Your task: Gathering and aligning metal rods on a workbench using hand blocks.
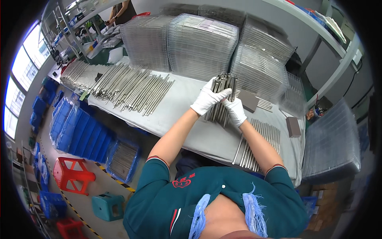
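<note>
Both my hands wear white gloves and clasp a thick bundle of metal rods (224,85), held upright above the table. My left hand (207,98) wraps the bundle's left side, its fingers across the front. On the right side my right hand (234,110) grips the same bundle lower down. Beneath my right forearm lies a row of loose metal rods (262,133), side by side. A grey-brown block (248,101) rests just right of my hands, beside a few more rods (264,104). To the left spreads a wide layer of metal rods (135,88).
Tall stacks of clear plastic trays (202,46) line the table's back. Another brown block (293,127) sits near the right edge, by a wrapped tray stack (332,139). Blue crates (85,131), a red stool (73,175) and a teal stool (108,206) stand on the floor. Another person (122,12) works far left.
</note>
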Demonstrator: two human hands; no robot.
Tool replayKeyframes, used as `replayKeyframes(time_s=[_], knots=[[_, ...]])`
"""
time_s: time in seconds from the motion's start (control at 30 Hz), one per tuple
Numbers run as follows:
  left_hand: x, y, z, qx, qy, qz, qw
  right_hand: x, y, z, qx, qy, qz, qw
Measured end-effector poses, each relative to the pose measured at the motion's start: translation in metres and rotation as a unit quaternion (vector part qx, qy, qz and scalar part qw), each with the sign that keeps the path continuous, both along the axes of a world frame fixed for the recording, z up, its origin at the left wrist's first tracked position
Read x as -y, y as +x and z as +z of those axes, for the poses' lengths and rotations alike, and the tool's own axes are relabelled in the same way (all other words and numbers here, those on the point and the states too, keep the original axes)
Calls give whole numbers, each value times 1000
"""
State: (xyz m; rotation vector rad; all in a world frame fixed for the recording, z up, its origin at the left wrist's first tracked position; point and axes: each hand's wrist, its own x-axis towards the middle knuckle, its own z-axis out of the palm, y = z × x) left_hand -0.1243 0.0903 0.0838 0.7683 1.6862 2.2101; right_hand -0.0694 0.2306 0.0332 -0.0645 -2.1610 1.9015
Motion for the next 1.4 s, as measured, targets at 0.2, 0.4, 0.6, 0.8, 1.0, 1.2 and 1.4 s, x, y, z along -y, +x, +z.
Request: replayKeyframes(time_s=[0.2,0.4,0.6,0.8,1.0,1.2,1.4], knots=[[23,6,-37,-74,-35,4,997,14,11,-22,1,6,184,983],[13,17,-28,166,24,59,984,29,20,-15,103,33,169,980],[18,13,-72,13,-146,114,983,61,58,-15,256,-234,152,926],[31,9,-91,-194,-422,71,883,53,57,-20,242,7,226,943],[36,30,-68,-266,-582,75,765,47,61,19,368,202,284,862],[33,54,-36,-240,-659,60,710,11,109,29,132,409,221,876],[21,58,-21,-254,-712,43,653,-96,145,25,15,487,-12,873]])
